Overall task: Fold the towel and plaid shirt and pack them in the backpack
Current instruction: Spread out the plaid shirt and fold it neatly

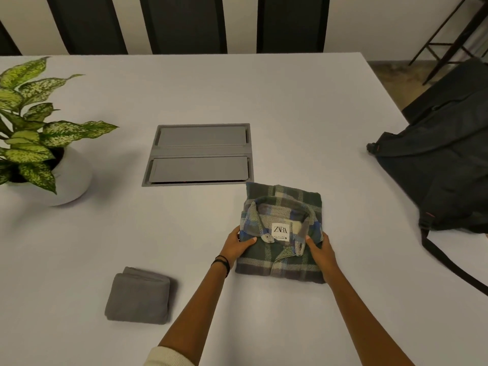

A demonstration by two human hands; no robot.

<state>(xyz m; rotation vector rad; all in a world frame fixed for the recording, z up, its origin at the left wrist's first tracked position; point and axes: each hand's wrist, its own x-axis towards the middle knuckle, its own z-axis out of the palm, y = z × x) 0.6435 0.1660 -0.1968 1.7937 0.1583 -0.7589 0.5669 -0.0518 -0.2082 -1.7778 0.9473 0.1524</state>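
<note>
The green and blue plaid shirt (284, 207) lies folded into a compact square on the white table, collar and label facing up. My left hand (237, 245) grips its left edge, thumb on top and fingers tucked underneath. My right hand (320, 250) holds the right edge the same way, thumb beside the collar. A grey towel (138, 297) sits folded on the table to the lower left, apart from both hands. The dark backpack (438, 165) rests at the table's right edge, its strap trailing toward me.
A grey recessed cable hatch (199, 154) is set into the table behind the shirt. A potted plant in a white pot (70, 180) stands at the left. A dark metal stool (449, 38) is beyond the far right corner.
</note>
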